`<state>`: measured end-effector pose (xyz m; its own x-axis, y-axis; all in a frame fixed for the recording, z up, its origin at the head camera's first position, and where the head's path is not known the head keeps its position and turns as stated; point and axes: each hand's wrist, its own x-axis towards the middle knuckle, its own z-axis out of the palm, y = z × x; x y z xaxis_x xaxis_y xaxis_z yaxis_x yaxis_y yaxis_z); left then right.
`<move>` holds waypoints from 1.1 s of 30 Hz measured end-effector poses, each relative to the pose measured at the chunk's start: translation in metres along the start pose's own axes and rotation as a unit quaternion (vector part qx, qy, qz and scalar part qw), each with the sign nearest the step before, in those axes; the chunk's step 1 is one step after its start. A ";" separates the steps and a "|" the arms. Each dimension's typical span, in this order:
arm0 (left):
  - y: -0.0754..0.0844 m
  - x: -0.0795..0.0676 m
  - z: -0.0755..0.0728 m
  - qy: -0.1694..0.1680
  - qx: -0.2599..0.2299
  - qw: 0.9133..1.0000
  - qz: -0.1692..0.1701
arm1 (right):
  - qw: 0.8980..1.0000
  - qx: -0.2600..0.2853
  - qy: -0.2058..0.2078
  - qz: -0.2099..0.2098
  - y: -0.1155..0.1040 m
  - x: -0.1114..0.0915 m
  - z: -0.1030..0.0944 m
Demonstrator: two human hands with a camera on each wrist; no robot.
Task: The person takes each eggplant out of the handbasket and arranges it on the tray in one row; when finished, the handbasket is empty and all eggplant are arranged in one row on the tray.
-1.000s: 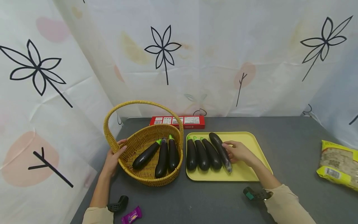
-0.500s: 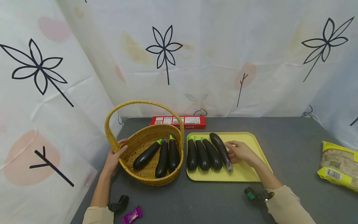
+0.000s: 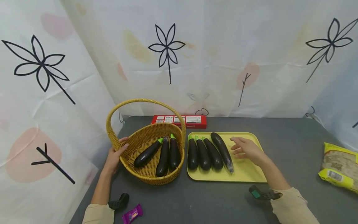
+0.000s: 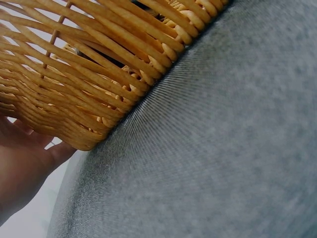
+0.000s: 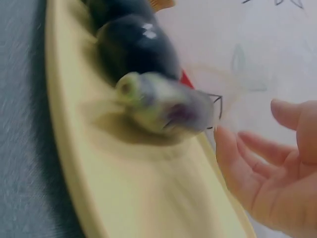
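Observation:
My left hand [image 3: 113,158] grips the left side of a yellow wicker basket [image 3: 152,181], thumb at the rim beside the base of the tall arched handle. In the left wrist view that hand shows only partly, against the woven wall. Three dark eggplants [image 3: 162,158] lie inside the basket. Several more eggplants [image 3: 203,155] lie side by side on a yellow tray [image 3: 250,176]. The rightmost eggplant [image 3: 222,151] slants, its pale stem end toward the front. Over the tray's right part is my right hand [image 3: 247,151], fingers spread and holding nothing, just right of that eggplant.
Behind the basket lies a red box [image 3: 195,122]. A purple wrapped snack [image 3: 132,214] is on the grey table near the front left. A yellow bag [image 3: 338,166] of pale contents lies at the far right. A patterned white cloth [image 3: 218,62] hangs behind the table.
My right hand has come off the rightmost eggplant and moved a little right, its fingers opening. That eggplant stays on the tray. The left hand keeps its grip on the basket.

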<state>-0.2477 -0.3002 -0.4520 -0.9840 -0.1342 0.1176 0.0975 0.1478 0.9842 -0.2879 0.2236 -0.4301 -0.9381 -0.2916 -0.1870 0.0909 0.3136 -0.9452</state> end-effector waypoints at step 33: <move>0.003 0.000 0.001 0.005 -0.001 1.000 -0.020 | 0.925 0.249 -0.289 0.006 -0.096 -0.013 0.125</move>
<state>-0.2474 -0.2987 -0.4493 -0.9857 -0.1489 0.0792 0.0584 0.1395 0.9885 -0.2424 0.0845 -0.3704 -0.6143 -0.7697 -0.1736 0.3767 -0.0927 -0.9217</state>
